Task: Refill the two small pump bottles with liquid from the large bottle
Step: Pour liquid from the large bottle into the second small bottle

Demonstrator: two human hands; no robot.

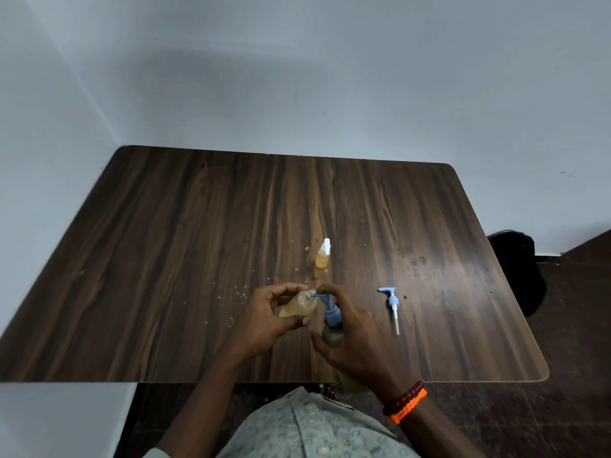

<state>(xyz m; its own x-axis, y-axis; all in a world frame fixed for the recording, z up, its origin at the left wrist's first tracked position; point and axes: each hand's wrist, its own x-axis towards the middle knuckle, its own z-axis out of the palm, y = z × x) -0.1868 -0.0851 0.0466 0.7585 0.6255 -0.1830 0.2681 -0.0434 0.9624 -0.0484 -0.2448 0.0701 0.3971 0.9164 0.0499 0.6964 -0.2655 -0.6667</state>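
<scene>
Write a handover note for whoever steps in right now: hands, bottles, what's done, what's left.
Left hand grips a small bottle, tilted, neck open, amber liquid inside.
Right hand grips the large bottle, with its blue pump spout at the small bottle's mouth.
Second small bottle stands further back on the table, white top on, holding amber liquid.
Loose blue-and-white pump head lies on the table to the right.
Done, apparently: the standing bottle, filled and capped.
Left: finish filling the held bottle, then fit the loose pump head, likely its own. Drips on the table want wiping.
</scene>
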